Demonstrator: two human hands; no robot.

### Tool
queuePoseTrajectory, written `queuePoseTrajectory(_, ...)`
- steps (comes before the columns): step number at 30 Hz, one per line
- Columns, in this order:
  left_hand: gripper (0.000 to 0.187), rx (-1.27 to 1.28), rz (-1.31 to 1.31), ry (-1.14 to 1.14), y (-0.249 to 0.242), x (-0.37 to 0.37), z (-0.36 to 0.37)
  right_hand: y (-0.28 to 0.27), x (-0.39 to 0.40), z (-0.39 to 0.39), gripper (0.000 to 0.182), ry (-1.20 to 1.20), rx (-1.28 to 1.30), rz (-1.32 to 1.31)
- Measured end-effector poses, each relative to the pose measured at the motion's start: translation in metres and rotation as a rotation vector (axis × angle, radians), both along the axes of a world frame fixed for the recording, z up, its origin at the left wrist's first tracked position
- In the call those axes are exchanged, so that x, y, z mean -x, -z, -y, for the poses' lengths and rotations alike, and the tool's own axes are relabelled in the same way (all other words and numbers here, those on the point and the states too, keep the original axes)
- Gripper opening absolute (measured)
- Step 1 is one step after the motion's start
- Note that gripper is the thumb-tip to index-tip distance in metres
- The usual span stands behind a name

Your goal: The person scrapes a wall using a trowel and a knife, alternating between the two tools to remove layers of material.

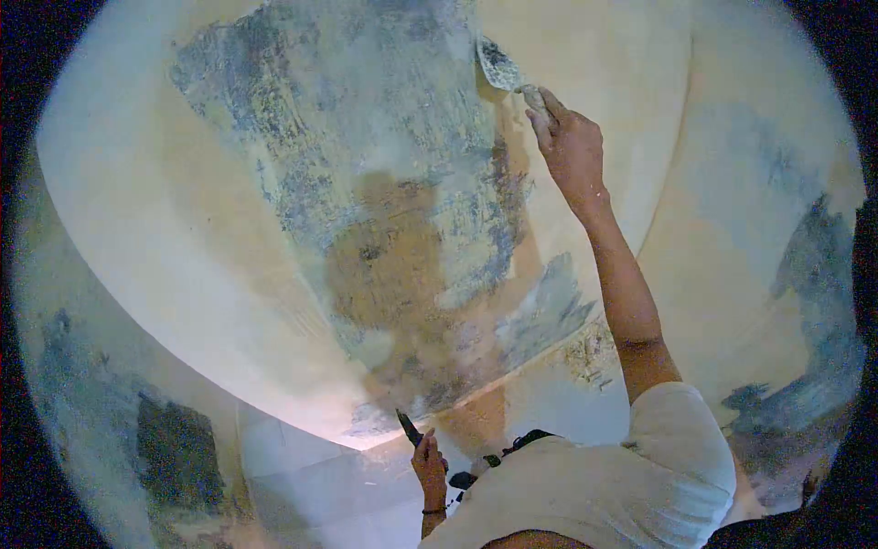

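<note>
High on the curved wall (pixel 622 101), my right hand (pixel 574 151) is closed around the handle of a putty knife (pixel 499 66). Its broad blade, smeared pale and dark, lies against the wall at the right edge of a patchy blue-grey area (pixel 366 101). Low in the view, my left hand (pixel 429 465) wraps around a slim tool with a dark handle (pixel 410 428). That tool points up and to the left, its tip overlapping the bottom of the wall; I cannot tell its exact kind. A dark band circles my left wrist.
A shadow (pixel 384 265) falls across the middle of the blue-grey area. Pale tiles (pixel 293 476) show below the wall's curved lower edge. Dark patches mark the surfaces at the lower left (pixel 180 450) and right (pixel 814 265). My pale shirt (pixel 594 485) fills the lower right.
</note>
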State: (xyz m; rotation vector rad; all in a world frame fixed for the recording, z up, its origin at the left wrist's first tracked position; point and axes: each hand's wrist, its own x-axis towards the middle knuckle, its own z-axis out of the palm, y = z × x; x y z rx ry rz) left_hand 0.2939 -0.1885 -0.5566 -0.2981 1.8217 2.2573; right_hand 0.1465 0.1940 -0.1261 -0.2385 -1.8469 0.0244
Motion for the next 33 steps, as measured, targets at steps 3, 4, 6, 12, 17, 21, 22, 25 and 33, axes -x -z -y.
queuePoseTrajectory(3,0.034,-0.005,-0.009,0.0,0.002,0.0,-0.008,-0.009,0.009,0.0,0.038,-0.035,0.0,-0.046)
queuePoseTrajectory(4,0.034,0.012,-0.001,-0.003,0.005,0.003,-0.011,-0.024,0.012,-0.002,0.038,-0.041,-0.007,-0.05)
queuePoseTrajectory(6,0.033,-0.001,0.008,-0.002,0.01,0.001,-0.011,-0.055,0.019,-0.009,0.04,-0.019,-0.082,-0.082)
queuePoseTrajectory(12,0.032,-0.032,0.056,0.051,0.009,-0.006,-0.023,-0.149,0.01,0.006,0.037,-0.126,-0.142,-0.229)
queuePoseTrajectory(17,0.032,0.022,-0.005,0.055,0.021,-0.014,-0.028,-0.107,0.036,-0.016,0.041,0.065,-0.205,-0.117)
queuePoseTrajectory(21,0.033,0.013,-0.015,0.015,0.017,-0.024,-0.022,-0.018,0.022,-0.003,0.042,0.045,-0.057,0.015)
queuePoseTrajectory(22,0.032,0.018,0.004,0.01,0.018,-0.026,-0.023,0.0,0.014,0.0,0.043,0.031,-0.009,0.055)
queuePoseTrajectory(25,0.029,0.025,0.0,-0.031,0.028,-0.03,-0.019,0.032,-0.005,0.0,0.042,-0.022,0.025,0.067)
queuePoseTrajectory(33,0.031,0.11,-0.026,-0.018,0.008,-0.016,-0.013,-0.056,0.014,-0.019,0.04,0.029,-0.103,-0.011)
